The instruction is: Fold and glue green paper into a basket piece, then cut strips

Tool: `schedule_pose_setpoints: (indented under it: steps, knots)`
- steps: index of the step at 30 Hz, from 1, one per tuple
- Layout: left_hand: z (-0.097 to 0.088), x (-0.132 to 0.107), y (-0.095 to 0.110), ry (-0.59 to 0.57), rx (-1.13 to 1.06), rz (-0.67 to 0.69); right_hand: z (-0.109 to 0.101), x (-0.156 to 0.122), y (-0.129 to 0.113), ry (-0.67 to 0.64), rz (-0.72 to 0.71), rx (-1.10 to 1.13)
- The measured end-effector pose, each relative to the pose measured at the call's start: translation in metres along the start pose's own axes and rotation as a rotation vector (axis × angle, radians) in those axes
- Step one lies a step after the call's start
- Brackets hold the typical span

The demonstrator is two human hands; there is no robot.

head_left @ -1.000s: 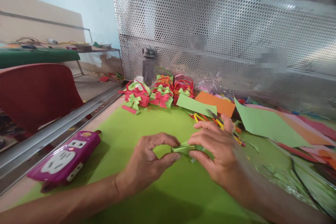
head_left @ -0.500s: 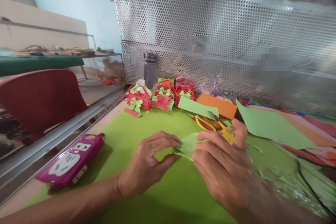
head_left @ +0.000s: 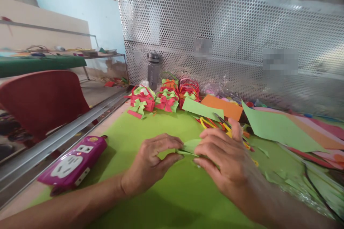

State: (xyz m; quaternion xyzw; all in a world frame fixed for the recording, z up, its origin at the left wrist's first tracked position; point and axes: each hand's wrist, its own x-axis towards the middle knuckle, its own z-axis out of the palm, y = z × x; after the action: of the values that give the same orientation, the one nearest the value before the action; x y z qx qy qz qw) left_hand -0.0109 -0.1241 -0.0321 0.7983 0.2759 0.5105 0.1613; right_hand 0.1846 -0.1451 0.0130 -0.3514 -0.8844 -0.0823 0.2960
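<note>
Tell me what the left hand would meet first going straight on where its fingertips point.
Most likely the right hand, facing it across the small green paper piece that the left hand pinches; depth is hard to judge from this single view.

Right hand (head_left: 228, 162) is turned from its pose half a second ago, thumb now in view by the near edge of the folded green paper (head_left: 191, 146), whose upper flap shows lower and flatter.
</note>
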Motion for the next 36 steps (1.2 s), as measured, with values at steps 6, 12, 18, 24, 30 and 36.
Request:
schedule_pose_setpoints:
  steps: [6,12,18,24,30,36]
  knots:
    - [0.001,0.0,0.0,-0.071,-0.019,-0.01,0.004,0.0,0.003,0.01,0.007,-0.001]
    - [0.005,0.002,0.003,-0.101,-0.011,-0.046,0.01,-0.004,0.0,0.006,-0.045,-0.046]
    - [0.005,0.001,0.004,-0.066,-0.018,-0.037,0.012,-0.007,-0.003,0.001,-0.067,-0.054]
    - [0.007,0.002,0.009,-0.084,-0.051,0.016,0.015,-0.006,-0.003,0.008,-0.029,-0.016]
    - [0.004,0.006,0.013,-0.075,-0.122,-0.166,0.01,-0.002,-0.002,-0.02,0.052,0.027]
    - [0.002,0.007,0.015,-0.036,-0.156,-0.22,0.007,0.003,0.002,-0.007,0.098,0.065]
